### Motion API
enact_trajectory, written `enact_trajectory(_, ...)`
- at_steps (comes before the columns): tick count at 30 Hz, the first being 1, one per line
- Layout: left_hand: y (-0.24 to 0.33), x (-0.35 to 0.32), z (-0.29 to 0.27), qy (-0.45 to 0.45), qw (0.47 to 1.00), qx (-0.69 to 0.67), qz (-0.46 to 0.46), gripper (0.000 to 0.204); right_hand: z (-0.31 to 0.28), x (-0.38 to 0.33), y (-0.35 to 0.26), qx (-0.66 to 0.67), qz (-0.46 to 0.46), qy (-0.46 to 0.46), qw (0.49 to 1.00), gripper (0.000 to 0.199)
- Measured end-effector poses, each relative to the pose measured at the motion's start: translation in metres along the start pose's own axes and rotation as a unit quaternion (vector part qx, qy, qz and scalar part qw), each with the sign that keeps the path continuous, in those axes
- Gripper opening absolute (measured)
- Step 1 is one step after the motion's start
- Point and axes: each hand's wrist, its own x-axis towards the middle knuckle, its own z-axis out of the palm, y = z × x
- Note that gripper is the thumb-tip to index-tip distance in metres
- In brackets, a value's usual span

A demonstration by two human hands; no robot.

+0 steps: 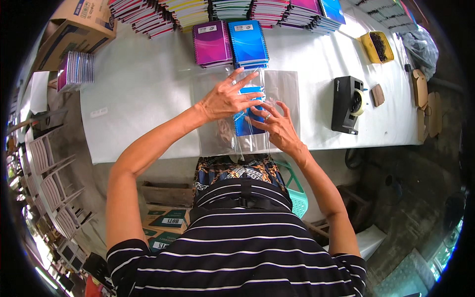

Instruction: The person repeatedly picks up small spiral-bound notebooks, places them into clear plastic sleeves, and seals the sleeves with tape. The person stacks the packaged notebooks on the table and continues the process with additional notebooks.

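A blue spiral notebook [243, 127] lies in front of me within clear plastic film [215, 136] that spreads past its sides. Stretched across the notebook's upper part from the left is my left hand [225, 99], its fingers spread over the film. My right hand [279, 126] rests at the notebook's right side, fingers apart and slightly bent, their tips on the film and close to my left fingertips. The hands cover part of the cover. Just beyond them sit a purple notebook stack [213, 43] and a blue notebook stack [249, 42].
Tall rows of notebooks [230, 10] line the table's far side. A black tape dispenser [344, 104], a small brown block [378, 95] and a yellow tub [377, 48] stand to the right. At the left are a cardboard box [79, 34], another notebook stack [75, 71] and a white label strip [99, 112].
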Motion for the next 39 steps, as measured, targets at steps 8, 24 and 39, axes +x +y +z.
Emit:
enact_trajectory(8, 0.000, -0.001, 0.026, -0.022, 0.999, -0.004, -0.030, 0.034, 0.000, 0.003, 0.000, 0.018, 0.007, -0.016, 1.000, 0.070)
enact_trajectory(24, 0.005, 0.045, 0.010, -0.198, 0.957, -0.026, -0.213, 0.122, -0.030, -0.057, 0.048, 0.128, 0.103, 0.235, 0.958, 0.036)
enact_trajectory(39, 0.019, 0.077, 0.015, -0.258, 0.939, 0.033, -0.227, 0.136, -0.081, -0.218, 0.205, 0.573, 0.447, 0.244, 0.642, 0.025)
